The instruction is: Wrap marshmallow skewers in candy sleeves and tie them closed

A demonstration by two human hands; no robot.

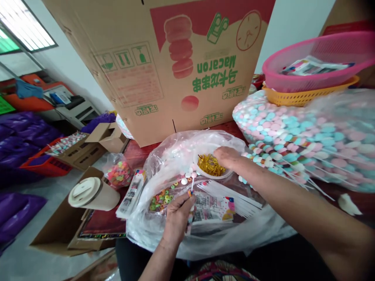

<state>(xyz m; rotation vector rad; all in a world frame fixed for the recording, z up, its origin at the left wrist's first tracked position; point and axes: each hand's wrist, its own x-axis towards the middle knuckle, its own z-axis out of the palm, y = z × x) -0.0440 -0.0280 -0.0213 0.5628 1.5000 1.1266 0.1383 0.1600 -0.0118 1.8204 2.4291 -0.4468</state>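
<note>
My left hand [177, 212] is closed around a thin white stick [192, 186] with a small pink candy at its top, held over a clear plastic bag [164, 164] on my lap. My right hand [227, 157] reaches into a white bowl [202, 171] of gold twist ties [210, 164], fingers curled down among them; what they hold is hidden. Loose ring-shaped colourful candies [159, 200] and printed packaging sleeves [213, 208] lie on the plastic between my hands.
A big "Macaron" cardboard box [164, 66] stands behind. At right lies a large bag of pastel candy skewers [307, 136], with pink [316, 58] and yellow [301, 96] baskets above. At left are a lidded cup [92, 194], a small candy bag [118, 173] and open cartons [88, 146].
</note>
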